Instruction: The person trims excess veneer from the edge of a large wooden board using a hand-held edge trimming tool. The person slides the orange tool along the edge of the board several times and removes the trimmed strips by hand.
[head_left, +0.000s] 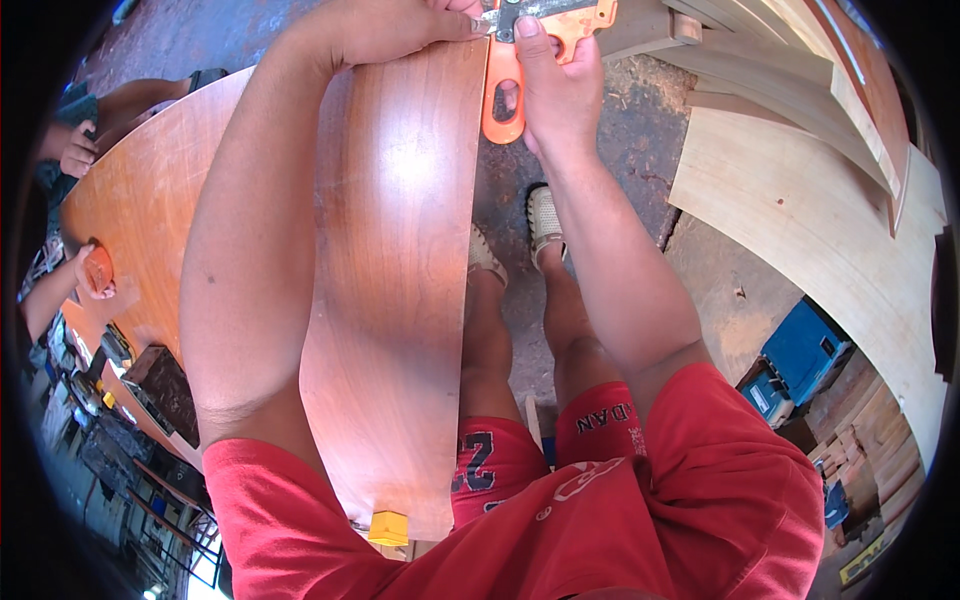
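Observation:
At the top of the head view, my right hand grips an orange-handled hand tool with a metal plate and a long oval loop. The thumb lies along the top of the tool, and a fingertip shows through the loop. The tool is against the right edge of a glossy brown wood panel. My left hand reaches across the panel to the tool's metal end. Its fingers are closed there, partly cut off by the upper frame edge, so I cannot make out exactly what they grip.
Another person's hand rests on the panel's left side with an orange object. A second hand is above it. A yellow block is at the panel's near edge. Pale curved boards and a blue case stand right.

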